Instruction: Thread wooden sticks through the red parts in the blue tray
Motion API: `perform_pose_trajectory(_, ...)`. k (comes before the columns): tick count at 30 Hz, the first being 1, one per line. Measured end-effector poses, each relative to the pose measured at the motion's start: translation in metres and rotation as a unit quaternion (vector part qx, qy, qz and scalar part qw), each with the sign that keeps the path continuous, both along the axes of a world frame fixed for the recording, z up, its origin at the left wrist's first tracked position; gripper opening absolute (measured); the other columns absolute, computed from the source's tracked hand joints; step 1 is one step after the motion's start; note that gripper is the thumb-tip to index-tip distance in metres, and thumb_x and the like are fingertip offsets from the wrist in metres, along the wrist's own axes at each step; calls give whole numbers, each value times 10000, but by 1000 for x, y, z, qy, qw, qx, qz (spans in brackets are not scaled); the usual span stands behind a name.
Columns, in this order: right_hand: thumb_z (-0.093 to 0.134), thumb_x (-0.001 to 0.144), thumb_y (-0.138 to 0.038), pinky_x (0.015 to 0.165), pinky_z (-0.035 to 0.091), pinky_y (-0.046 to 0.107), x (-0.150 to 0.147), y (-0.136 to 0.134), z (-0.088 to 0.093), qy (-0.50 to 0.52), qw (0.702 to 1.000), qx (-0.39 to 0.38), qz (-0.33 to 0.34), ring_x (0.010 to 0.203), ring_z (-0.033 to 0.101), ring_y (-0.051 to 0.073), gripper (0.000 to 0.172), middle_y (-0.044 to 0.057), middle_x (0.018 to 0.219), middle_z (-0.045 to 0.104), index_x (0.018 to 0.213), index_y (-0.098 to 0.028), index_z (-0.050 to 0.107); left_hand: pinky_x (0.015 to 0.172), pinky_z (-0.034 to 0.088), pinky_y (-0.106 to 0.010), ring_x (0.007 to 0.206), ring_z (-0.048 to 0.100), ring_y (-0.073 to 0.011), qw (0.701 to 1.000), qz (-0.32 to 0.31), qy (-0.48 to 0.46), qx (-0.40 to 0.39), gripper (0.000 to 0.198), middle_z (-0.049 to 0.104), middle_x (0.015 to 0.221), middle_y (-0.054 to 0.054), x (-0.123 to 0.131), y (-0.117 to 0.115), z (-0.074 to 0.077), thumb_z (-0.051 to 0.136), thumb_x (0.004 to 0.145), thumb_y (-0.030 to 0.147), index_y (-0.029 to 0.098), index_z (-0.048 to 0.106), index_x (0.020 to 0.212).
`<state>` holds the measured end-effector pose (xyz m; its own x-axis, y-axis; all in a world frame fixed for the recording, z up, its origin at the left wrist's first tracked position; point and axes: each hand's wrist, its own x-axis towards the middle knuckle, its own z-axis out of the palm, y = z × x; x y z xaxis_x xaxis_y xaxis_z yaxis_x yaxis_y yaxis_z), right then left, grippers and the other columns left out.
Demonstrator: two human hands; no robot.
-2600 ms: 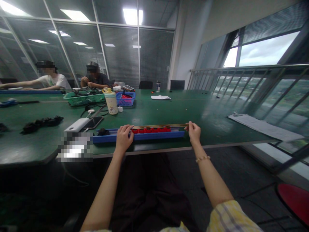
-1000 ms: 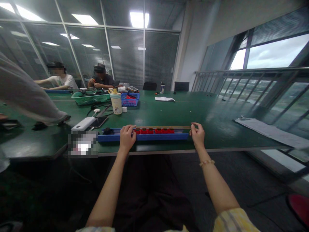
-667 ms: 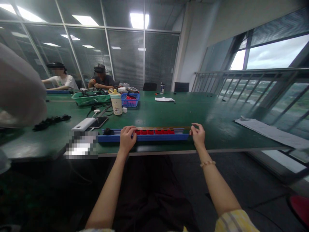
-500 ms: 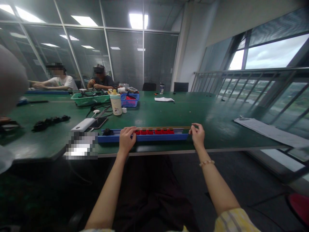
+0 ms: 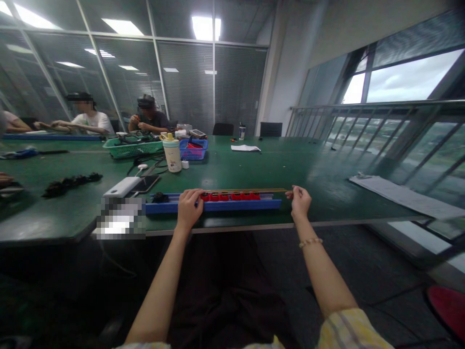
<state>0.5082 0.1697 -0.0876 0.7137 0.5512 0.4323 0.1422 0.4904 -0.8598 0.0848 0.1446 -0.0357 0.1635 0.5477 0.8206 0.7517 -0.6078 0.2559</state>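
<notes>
Pinching thin yellow rod [image 5: 250, 190] at 3 o'clock end in right grip [image 5: 301, 203] | clasping 9 o'clock end in left grip [image 5: 189, 207] | held level over long blue plastic tray [image 5: 240, 205] on green table [image 5: 254, 165].

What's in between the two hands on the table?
In the head view: red blocks in a long blue tray, and thin sticks running from the left hand to the right hand.

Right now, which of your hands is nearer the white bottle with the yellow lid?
Left. The left hand rests on the long blue tray, in front of the white, yellow-lidded bottle; the right hand pinches the thin brown rod past the tray's right end, farther off.
</notes>
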Motion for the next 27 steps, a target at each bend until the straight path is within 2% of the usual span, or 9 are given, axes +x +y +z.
perform_pose_trajectory(5, 740, 682, -537, 520, 440, 242, -5, -3, 6, 44, 998, -4, 37, 507, 560, 111, 431, 11, 596, 649, 831, -144, 643, 963, 466, -414, 1045, 594, -227, 1000, -4, -4, 3, 259, 700, 1095, -46, -1, 3, -2, 484, 883, 181, 223, 683, 1043)
perform_pose_trajectory(9, 809, 597, -447, 476, 399, 222, -6, -4, 7, 64, 996, -9, 56, 504, 534, 97, 406, -15, 577, 621, 829, -144, 668, 975, 471, -419, 1056, 595, -226, 1000, -13, -12, 6, 260, 694, 1119, -45, -1, 4, -2, 481, 880, 172, 227, 686, 1032)
perform_pose_trajectory(13, 792, 587, -385, 486, 419, 213, -1, 0, 2, 102, 993, 12, 61, 535, 559, 94, 379, -20, 606, 629, 860, -141, 693, 974, 472, -422, 1046, 596, -226, 1000, -19, -7, 6, 262, 701, 1112, -48, -1, 5, -2, 481, 877, 158, 218, 681, 1035)
perform_pose_trajectory(21, 730, 658, -337, 480, 445, 202, 6, 4, -2, 152, 988, 35, -2, 509, 548, 82, 261, -22, 576, 614, 806, -126, 690, 973, 469, -415, 1042, 592, -225, 1000, -16, -5, 6, 262, 703, 1104, -46, -1, 5, -3, 483, 876, 148, 210, 675, 1043)
perform_pose_trajectory(27, 687, 696, -357, 514, 482, 228, 10, 5, -3, 156, 985, 43, -54, 517, 570, 96, 255, -24, 591, 617, 810, -131, 667, 978, 467, -413, 1049, 587, -225, 1000, -17, -4, 3, 260, 701, 1101, -46, -1, 5, -3, 479, 880, 153, 211, 673, 1043)
